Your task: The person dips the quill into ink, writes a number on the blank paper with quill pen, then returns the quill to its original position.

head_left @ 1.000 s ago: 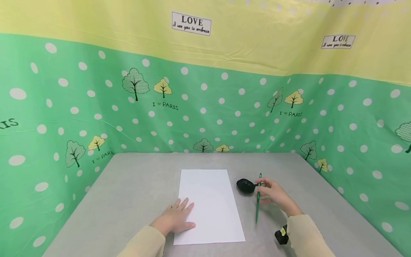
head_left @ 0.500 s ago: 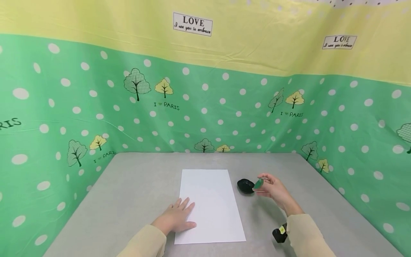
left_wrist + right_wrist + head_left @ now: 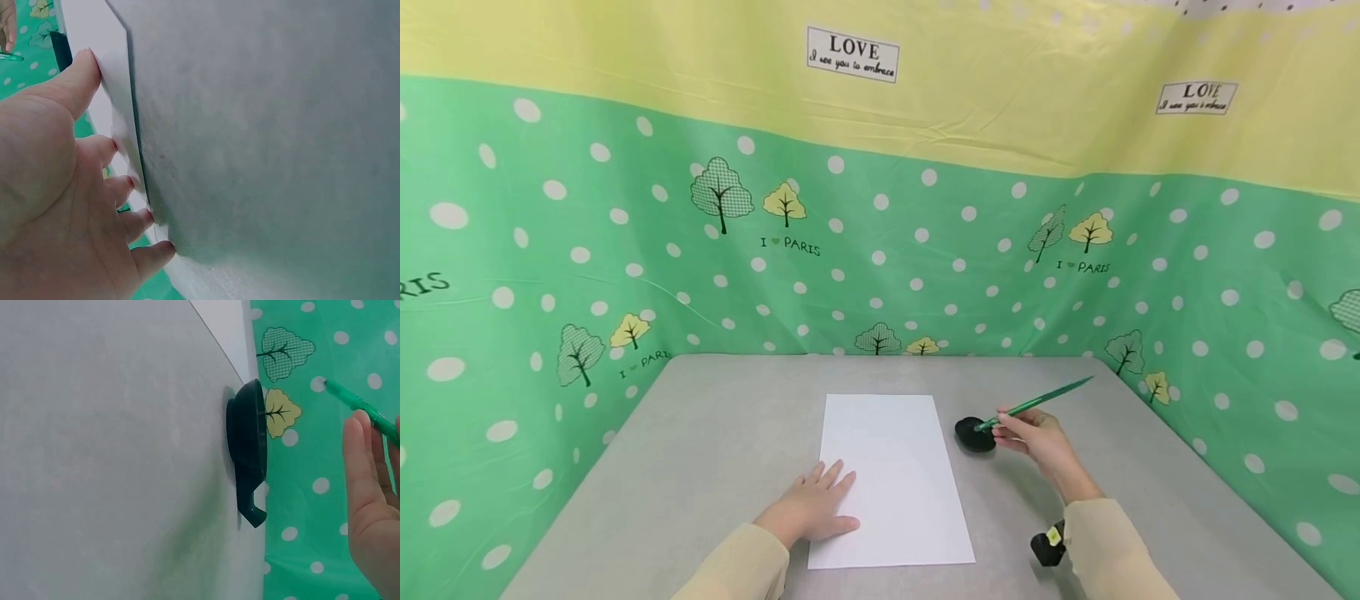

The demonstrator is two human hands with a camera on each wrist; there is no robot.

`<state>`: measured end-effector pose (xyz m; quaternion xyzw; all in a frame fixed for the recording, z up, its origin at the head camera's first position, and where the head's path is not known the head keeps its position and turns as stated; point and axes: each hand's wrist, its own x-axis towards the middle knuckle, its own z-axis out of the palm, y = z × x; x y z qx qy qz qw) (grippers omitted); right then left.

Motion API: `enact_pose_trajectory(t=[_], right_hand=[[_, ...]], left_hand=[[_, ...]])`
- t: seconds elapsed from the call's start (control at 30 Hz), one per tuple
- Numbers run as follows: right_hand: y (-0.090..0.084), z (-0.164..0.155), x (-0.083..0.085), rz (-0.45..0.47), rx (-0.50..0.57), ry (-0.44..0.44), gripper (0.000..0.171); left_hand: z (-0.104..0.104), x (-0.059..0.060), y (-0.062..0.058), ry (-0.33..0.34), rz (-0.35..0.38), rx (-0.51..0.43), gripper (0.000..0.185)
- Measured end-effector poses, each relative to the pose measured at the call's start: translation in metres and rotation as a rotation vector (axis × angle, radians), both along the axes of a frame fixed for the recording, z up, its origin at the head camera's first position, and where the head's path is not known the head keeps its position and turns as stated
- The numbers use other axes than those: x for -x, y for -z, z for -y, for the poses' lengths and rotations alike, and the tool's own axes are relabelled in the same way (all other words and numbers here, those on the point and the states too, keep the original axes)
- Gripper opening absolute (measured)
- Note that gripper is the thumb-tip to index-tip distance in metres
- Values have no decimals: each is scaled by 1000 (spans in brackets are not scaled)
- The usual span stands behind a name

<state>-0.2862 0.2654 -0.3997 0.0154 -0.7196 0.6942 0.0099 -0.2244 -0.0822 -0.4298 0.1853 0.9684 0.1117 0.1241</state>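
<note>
A white sheet of paper (image 3: 891, 467) lies on the grey table (image 3: 715, 450). My left hand (image 3: 827, 500) rests flat on the sheet's near left corner, fingers spread. In the left wrist view the fingertips (image 3: 140, 219) press along the paper (image 3: 106, 56) edge. My right hand (image 3: 1011, 427) pinches a thin green pen (image 3: 1037, 402). Its lower end is over a small black dish (image 3: 974, 435) right of the sheet, and its tail points up and right. In the right wrist view the pen (image 3: 359, 406) hangs a little off the dish (image 3: 247, 450).
Green dotted cloth walls (image 3: 1225, 333) close in the table on the left, back and right. A small black device with a yellow label (image 3: 1047, 546) sits by my right sleeve. Bare grey table surface lies left of the sheet and behind it.
My right hand has swung the green pen from pointing down toward me to slanting up and right, with its lower end over the black dish. The left hand has stayed on the paper.
</note>
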Motion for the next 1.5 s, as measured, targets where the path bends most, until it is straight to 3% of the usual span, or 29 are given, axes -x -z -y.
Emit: enact_pose_trajectory(t=[0.17, 0.47, 0.63, 0.83, 1.2, 1.5], right_hand=[[4, 1, 3, -25, -9, 47, 33], [12, 7, 8, -45, -153, 186, 10], [17, 9, 8, -65, -320, 238, 9], [18, 10, 6, -80, -412, 242, 10], [20, 7, 4, -41, -424, 241, 11], [5, 10, 9, -78, -396, 240, 10]], left_hand=[[0, -1, -1, 0, 1, -4, 71], [-1, -1, -3, -11, 4, -6, 71], [-1, -2, -4, -12, 5, -11, 71], [-1, -2, -4, -4, -5, -8, 71], [1, -2, -2, 9, -19, -14, 71], [2, -2, -1, 7, -19, -19, 71]])
